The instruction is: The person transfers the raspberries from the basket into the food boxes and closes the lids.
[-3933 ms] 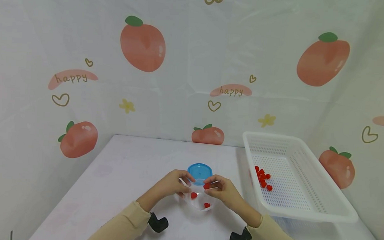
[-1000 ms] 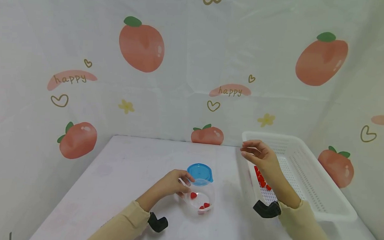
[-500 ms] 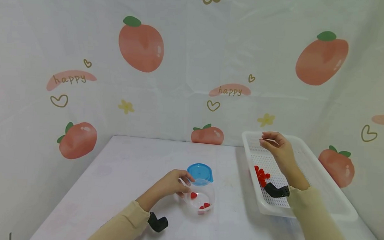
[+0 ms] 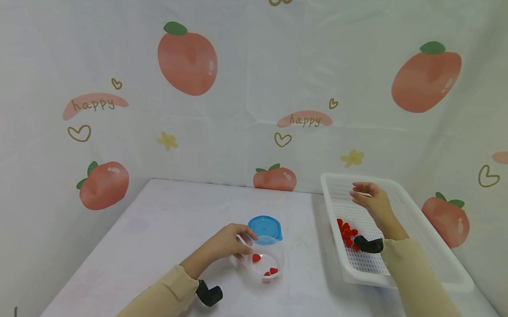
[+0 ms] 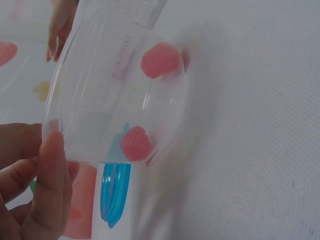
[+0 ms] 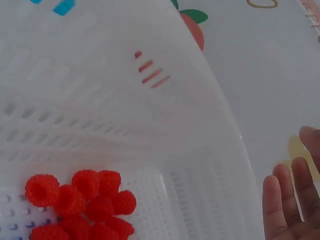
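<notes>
My left hand (image 4: 227, 241) pinches the rim of a clear plastic tub (image 4: 279, 258) between thumb and fingers. Inside the tub lie a few red raspberries (image 4: 256, 258); two show through its wall in the left wrist view. Over the far part of the white basket (image 4: 405, 266), my right hand (image 4: 376, 204) hovers with its fingers apart and nothing between them. Below it, a heap of raspberries (image 6: 100, 207) sits along the basket's left side. The right wrist view shows the fingertips (image 6: 272, 197) well away from that heap.
A blue lid (image 4: 264, 228) lies on the white table (image 4: 185, 212) just behind the tub. The basket's raised, slotted wall stands between the tub and the raspberry heap. A printed curtain (image 4: 240, 83) hangs behind the table.
My right hand, which held a raspberry over the tub, has moved right over the basket without it. The tub holds one more raspberry. My left hand stays on the rim.
</notes>
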The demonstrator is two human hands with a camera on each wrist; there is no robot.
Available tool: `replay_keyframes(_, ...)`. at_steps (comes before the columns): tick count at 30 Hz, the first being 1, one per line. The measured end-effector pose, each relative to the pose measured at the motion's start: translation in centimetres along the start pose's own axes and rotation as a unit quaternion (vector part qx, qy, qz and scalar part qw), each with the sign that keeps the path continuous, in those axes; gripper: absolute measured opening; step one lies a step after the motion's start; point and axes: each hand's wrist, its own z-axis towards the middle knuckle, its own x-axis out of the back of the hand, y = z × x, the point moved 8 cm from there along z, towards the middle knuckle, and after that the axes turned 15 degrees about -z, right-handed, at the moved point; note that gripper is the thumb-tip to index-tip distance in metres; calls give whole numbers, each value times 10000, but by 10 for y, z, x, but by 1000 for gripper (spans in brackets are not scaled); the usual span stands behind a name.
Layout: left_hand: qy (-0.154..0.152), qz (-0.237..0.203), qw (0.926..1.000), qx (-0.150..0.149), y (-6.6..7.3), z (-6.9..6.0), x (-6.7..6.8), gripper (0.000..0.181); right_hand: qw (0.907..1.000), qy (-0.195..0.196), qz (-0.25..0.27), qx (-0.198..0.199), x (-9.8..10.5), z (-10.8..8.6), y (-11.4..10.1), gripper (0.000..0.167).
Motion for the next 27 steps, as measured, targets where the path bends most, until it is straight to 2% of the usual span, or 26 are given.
replay_keyframes(3, 8, 2, 10000, 14, 1, 0, 0, 26, 9990, -240, -270, -246, -1, 2, 12, 51)
replay_keyframes(8, -6, -17, 10000, 26, 1, -1, 0, 26, 9930, -758, -680, -605, -4, 2, 34, 58)
replay_keyframes(17, -18, 3, 10000, 11, 3, -1, 0, 26, 9751, -1706, -1128, -858, -8, -5, 55, 57)
replay_keyframes(27, -30, 37, 10000, -22, 4, -1, -1, 26, 9458, -2491, -1562, -1378, -17, -13, 80, 50)
